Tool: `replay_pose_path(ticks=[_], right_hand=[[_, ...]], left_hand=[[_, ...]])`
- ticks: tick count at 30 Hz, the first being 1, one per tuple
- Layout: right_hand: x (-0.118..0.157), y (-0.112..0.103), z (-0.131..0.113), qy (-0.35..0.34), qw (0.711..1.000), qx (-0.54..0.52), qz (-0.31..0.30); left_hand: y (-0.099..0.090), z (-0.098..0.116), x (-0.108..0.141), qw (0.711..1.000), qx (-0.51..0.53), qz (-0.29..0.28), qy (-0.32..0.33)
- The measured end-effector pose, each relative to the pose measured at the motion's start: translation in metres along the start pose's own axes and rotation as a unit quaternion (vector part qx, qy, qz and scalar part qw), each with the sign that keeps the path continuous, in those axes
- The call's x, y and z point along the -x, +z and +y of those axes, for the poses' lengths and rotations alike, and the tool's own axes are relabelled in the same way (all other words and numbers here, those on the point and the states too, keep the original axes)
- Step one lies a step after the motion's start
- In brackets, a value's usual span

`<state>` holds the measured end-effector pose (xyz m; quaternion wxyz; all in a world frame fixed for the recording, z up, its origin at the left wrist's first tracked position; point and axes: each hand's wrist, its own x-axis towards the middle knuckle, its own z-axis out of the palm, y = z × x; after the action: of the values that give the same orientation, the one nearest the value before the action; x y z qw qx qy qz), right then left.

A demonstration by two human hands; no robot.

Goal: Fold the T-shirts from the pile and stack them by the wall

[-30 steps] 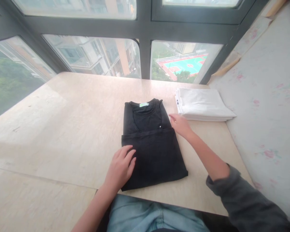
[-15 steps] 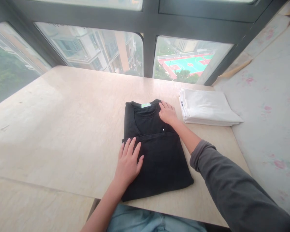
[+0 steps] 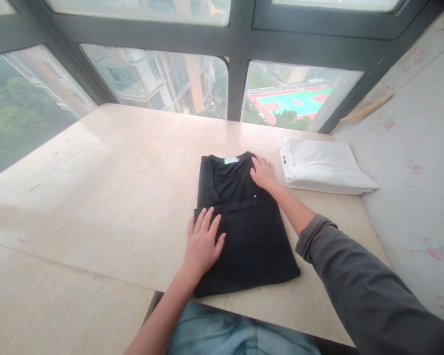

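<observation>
A dark grey sleeve (image 3: 366, 281) ends in a thick, rolled cuff (image 3: 314, 236). Faded blue denim (image 3: 222, 330) shows below, with a seam running down it.

Covered edges, unreadable label (image 3: 231, 160)
Left hand (image 3: 203, 244) and right hand (image 3: 264, 172) each hide some edge of the shirt (image 3: 253, 246); the label's print is too small to read; jeans (image 3: 222, 328) and desk (image 3: 133, 182) are cut off below

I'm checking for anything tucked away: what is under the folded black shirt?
The black shirt lies on the pale surface; anything beneath it is covered and cannot be seen.
</observation>
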<state>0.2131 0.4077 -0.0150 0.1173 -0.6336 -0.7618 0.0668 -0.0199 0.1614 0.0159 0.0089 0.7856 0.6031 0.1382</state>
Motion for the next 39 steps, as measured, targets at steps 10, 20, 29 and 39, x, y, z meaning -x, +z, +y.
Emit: replay_pose_path(ticks=[10,20,29,39], right_hand=[[0.006,-0.001,-0.003,-0.082,0.994,-0.052,0.04],[0.009,-0.001,-0.007,-0.057,0.998,0.014,0.037],[0.01,-0.004,-0.007,-0.06,0.997,0.013,0.039],[0.071,-0.037,0.015,-0.072,0.973,-0.205,0.077]], left_hand=[[0.0,-0.073,-0.157,0.996,0.052,0.066,-0.024],[0.046,-0.095,-0.198,1.0,0.016,0.007,-0.006],[0.044,-0.095,-0.197,1.0,0.004,-0.004,-0.017],[0.004,-0.076,-0.137,0.997,0.056,0.037,-0.027]])
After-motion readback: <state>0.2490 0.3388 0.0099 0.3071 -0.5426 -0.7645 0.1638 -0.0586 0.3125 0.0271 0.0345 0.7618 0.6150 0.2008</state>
